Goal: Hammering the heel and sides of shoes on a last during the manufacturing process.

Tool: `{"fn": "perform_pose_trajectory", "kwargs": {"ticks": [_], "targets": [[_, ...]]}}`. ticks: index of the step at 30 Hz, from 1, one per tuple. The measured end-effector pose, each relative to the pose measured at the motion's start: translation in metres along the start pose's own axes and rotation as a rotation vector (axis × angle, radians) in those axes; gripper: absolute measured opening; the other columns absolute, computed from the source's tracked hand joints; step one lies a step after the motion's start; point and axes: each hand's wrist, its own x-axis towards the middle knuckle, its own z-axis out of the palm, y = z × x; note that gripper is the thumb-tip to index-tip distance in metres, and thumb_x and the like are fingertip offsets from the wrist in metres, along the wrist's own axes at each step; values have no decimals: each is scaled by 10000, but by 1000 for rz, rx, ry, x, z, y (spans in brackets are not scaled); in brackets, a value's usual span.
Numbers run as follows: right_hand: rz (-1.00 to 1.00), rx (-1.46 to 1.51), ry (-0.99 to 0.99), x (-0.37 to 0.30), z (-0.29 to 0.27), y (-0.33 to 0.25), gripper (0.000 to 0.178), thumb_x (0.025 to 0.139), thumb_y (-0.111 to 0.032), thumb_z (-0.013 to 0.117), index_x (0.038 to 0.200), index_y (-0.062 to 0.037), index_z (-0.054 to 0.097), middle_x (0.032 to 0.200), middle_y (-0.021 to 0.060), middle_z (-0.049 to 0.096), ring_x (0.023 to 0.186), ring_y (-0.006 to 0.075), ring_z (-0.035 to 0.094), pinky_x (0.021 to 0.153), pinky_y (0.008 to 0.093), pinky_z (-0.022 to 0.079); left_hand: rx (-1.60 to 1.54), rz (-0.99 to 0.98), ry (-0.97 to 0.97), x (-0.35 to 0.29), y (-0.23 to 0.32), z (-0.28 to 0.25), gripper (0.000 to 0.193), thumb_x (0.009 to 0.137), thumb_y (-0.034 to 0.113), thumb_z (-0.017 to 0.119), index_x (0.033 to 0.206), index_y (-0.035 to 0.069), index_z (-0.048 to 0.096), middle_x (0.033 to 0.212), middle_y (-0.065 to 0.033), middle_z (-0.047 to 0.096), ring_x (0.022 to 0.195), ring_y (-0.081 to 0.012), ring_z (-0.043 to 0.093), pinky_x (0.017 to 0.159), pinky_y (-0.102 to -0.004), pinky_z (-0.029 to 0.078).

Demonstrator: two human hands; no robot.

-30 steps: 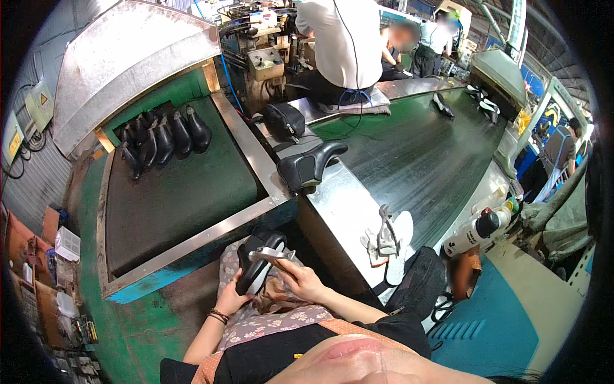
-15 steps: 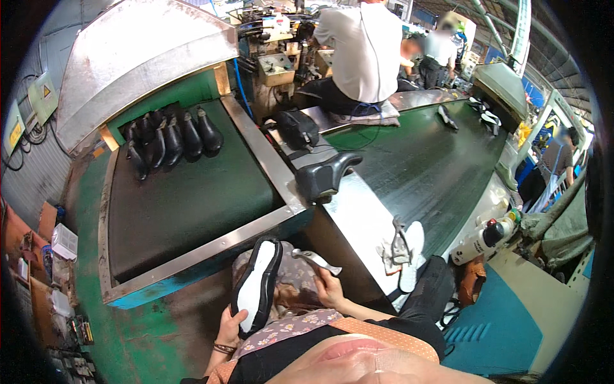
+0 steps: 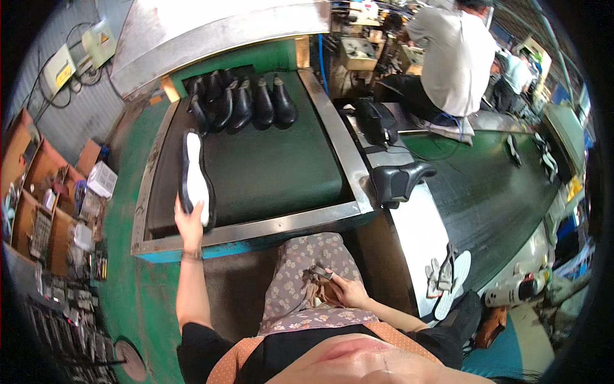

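Since the shoe [image 3: 197,182] left the lap [image 3: 299,256], the tool [image 3: 320,273] seems idle.
Left hand [image 3: 189,224] holds shoe over belt [image 3: 275,173]; right hand [image 3: 350,291] grips tool.

Black short-sleeved top [image 3: 297,344], grey-mauve floral apron [image 3: 313,251], orange dotted straps [image 3: 234,361], wrist bracelet [image 3: 192,254].

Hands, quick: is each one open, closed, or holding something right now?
Left hand: holding a white-soled black shoe.
Right hand: closed on a metal tool.

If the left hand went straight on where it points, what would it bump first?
The left hand holds a white-soled shoe, which would probably bump the nearest black shoe ahead, though depth is unclear.
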Motion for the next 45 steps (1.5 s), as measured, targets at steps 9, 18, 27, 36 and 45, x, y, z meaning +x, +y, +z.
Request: {"fn": "perform_pose_trajectory", "kwargs": {"ticks": [9,18,27,36,45], "targets": [[54,33,154,4,10,-3,514,932,-251,543,1422,-235,386,843,216,666,662,416,630,554,493,499,1168,-82,-343,54,-139,3,499,845,172,608,1335,120,528,1440,-113,431,1424,-378,164,1039,-663,278],[103,5,127,15,11,1,469,917,-214,578,1364,-157,446,713,215,642,616,396,629,535,485,490,955,173,-205,89,-189,-34,434,838,44,622,1250,179,614,1447,-148,412,1335,-301,388,1146,-478,237],[193,106,133,25,5,-2,351,891,-210,627,1212,-89,550,729,229,638,663,402,641,565,457,509,826,172,-210,146,-242,-29,472,899,5,551,1314,229,567,1533,-51,299,1395,-317,284,1169,-402,211],[419,213,29,38,-4,-21,305,894,-169,630,1179,-70,589,983,204,649,879,387,652,716,367,533,734,261,-69,247,-327,-20,470,791,-10,626,1187,239,663,1474,-73,396,1338,-287,382,1168,-443,186],[437,259,32,46,-10,-12,345,920,-197,606,1242,-83,561,995,200,662,881,336,664,758,379,523,1287,604,-119,267,-269,104,498,871,-9,459,1354,110,491,1508,-50,321,1382,-254,313,1140,-427,256]]}}
